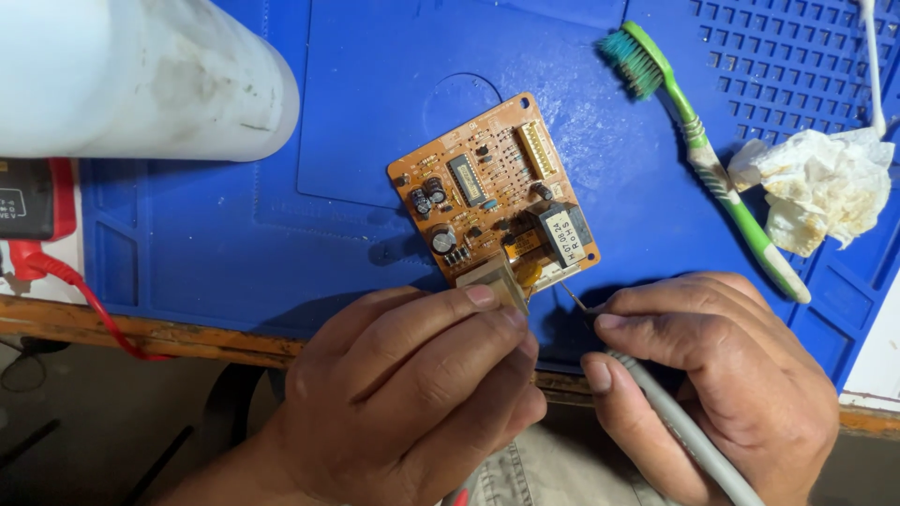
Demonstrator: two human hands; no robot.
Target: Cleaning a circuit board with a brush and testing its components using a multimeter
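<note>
Hands grip circuit board [494,192] tilted up-right and grey probe [656,403], tip pointing up-left at board

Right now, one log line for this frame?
left hand: grips circuit board edge | right hand: holds grey-cabled probe, tip by board | mat: toothbrush, tissue

Hands [412,394] hold circuit board [492,192]; probe [574,302]

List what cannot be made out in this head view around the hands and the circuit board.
- Near edge of the circuit board: covered by the left hand.
- Tip of the tool's fine point: too small to tell whether it touches the board.
- Grey tool in the right hand: cut off by the bottom edge.
- White cylinder: cut off by the top and left edges, blurred.
</note>
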